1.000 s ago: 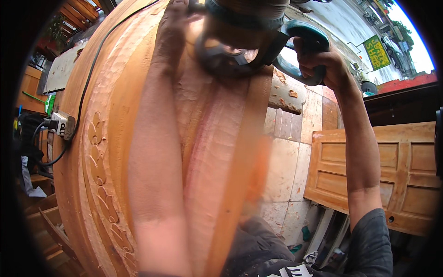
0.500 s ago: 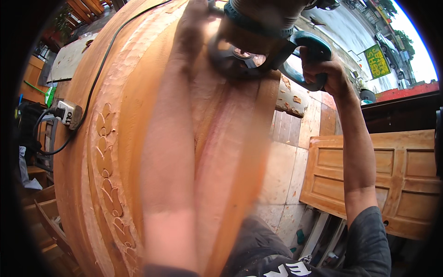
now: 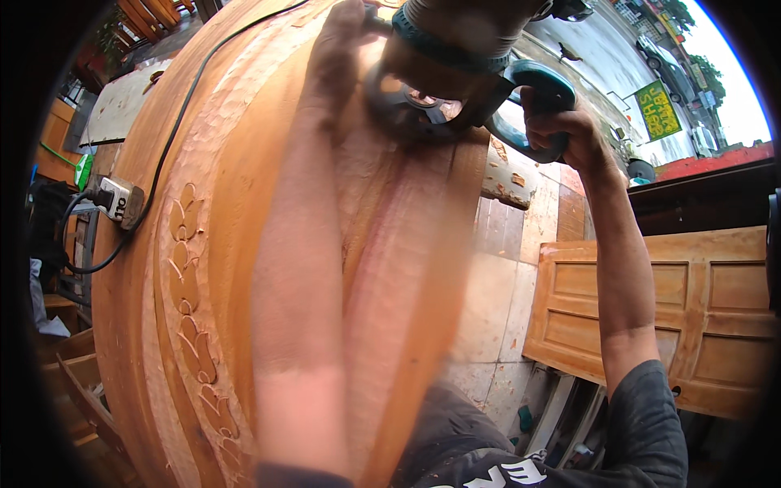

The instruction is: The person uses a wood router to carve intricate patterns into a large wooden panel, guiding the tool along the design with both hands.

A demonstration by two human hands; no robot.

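Observation:
A dark power router (image 3: 443, 61) with teal trim and a round open base stands upright on a large carved wooden panel (image 3: 228, 163). At the top, my left hand (image 3: 343, 28) is closed on the knob on its left side, though that grip is partly cut off by the picture's edge. My right hand (image 3: 569, 134) wraps round the looped teal and black handle on the router's right. The router's bit is hidden within the base. Along the panel's left part runs a carved leaf pattern (image 3: 191, 285).
A black cable (image 3: 183, 114) crosses the panel to a white socket box (image 3: 122, 202) at the left edge. Right of the panel lie a rough log piece (image 3: 508, 183) on the tiled floor (image 3: 492, 301) and a panelled wooden door (image 3: 634, 317). Wood chips are scattered about.
The router and my right hand have shifted slightly left and down in the picture. Both hands keep their grips on it.

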